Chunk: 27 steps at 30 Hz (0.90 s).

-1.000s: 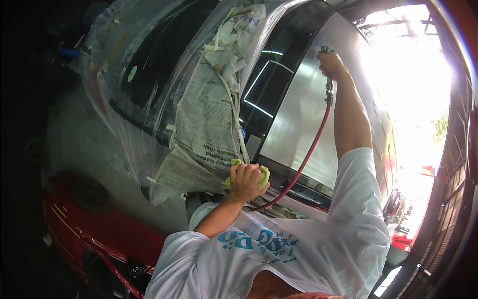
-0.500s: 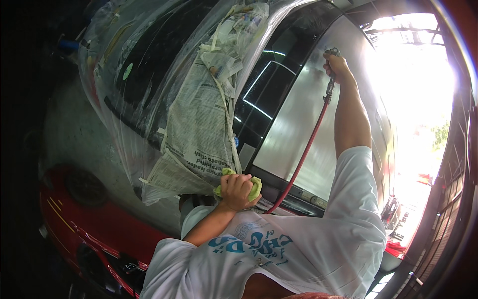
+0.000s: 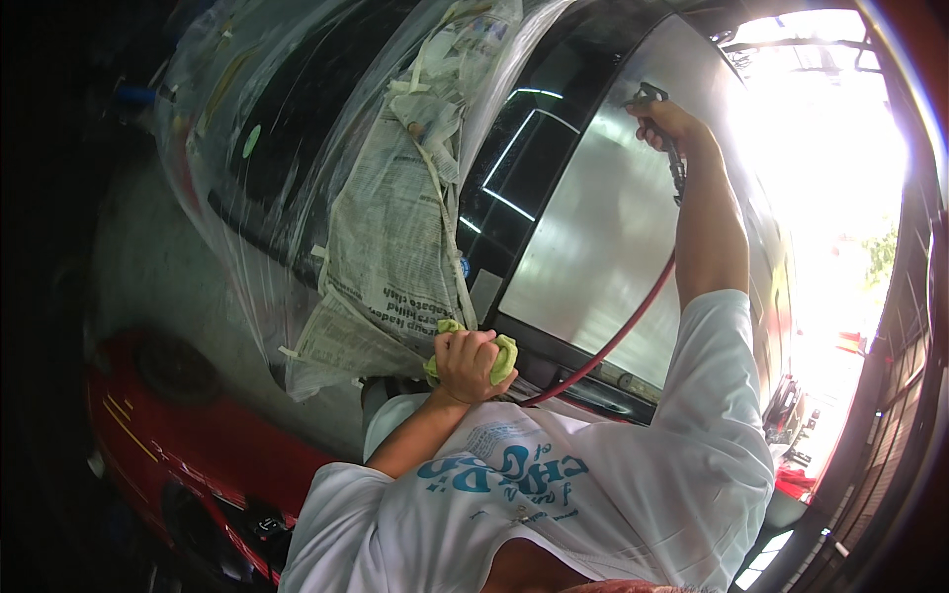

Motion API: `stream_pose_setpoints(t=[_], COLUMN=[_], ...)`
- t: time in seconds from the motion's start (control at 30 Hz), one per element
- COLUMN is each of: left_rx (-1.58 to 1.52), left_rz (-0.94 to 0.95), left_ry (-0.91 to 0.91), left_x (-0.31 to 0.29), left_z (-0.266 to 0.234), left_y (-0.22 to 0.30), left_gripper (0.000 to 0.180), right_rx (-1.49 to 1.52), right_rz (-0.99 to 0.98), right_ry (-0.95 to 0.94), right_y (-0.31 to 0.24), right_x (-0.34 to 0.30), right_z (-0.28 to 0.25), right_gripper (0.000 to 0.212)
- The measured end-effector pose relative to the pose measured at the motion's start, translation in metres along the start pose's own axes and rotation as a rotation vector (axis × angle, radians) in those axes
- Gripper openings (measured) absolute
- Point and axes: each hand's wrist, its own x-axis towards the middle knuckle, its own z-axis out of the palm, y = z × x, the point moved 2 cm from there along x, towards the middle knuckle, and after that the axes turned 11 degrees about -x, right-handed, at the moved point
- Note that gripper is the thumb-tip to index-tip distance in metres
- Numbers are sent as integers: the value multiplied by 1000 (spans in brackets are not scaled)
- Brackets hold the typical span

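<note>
My right hand (image 3: 674, 123) reaches far out over a silver-grey car panel (image 3: 593, 237), fingers wrapped around a dark air blow gun (image 3: 650, 91) whose nozzle end points up and left. From the gun's lower end a red air hose (image 3: 633, 321) runs behind my forearm and back toward my body. Close to my waist, my left hand (image 3: 465, 368) clutches a crumpled yellow-green cloth (image 3: 505, 358). That cloth bulges out on both sides of the fist, beside the lower end of the newspaper masking (image 3: 386, 237).
Clear plastic sheeting (image 3: 287, 188) drapes the car on the left, next to the newspaper. Dark glossy glass (image 3: 529, 148) lies between the newspaper and the silver panel. A red car (image 3: 148, 445) stands at lower left. Bright daylight enters at the right.
My right hand has shifted slightly right and turned, so the blow gun tilts more to the left. The hose now bows farther right. My left hand with the cloth stays nearly still.
</note>
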Motion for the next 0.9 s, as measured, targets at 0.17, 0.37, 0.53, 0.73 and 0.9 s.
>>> stream_pose_setpoints(t=[0.17, 0.37, 0.53, 0.73, 0.9], left_rx=[-11, 4, 17, 16, 15], left_rz=[-2, -12, -3, -9, -17], left_ry=[6, 33, 38, 23, 3], left_x=[-1, 2, 0, 1, 2], left_z=[2, 0, 0, 0, 0], left_y=[1, 3, 2, 3, 3], left_gripper=[43, 42, 44, 44, 44], right_rx=[436, 724, 817, 798, 944], right_rz=[-74, -48, -105, -89, -79], right_ry=[286, 262, 138, 325, 351], right_y=[36, 66, 61, 70, 99], right_x=[5, 28, 23, 16, 33], right_z=[-37, -30, -30, -39, -38], right_gripper=[26, 25, 26, 26, 24])
